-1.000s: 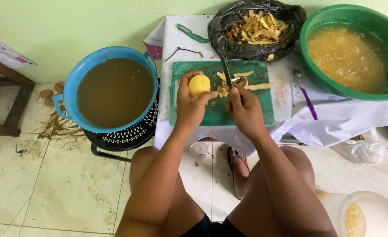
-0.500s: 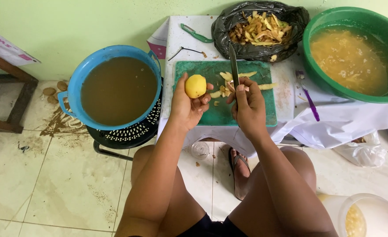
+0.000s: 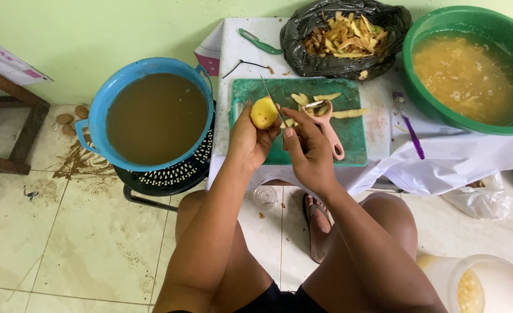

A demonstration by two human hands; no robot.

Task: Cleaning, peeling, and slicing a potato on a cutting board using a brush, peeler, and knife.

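potato: small round peeled yellow potato, skin fully off, smooth and pale, held up in left hand over the left end of the green plastic cutting board
knife: thin steel-bladed knife in right hand, blade angled up-left, edge touching potato's right side

Yellow potato; green board; pink peeler; blue basin.

One camera on the person's head looks steeply down, close over the hands, taking in tabletop, knees and tiled floor.
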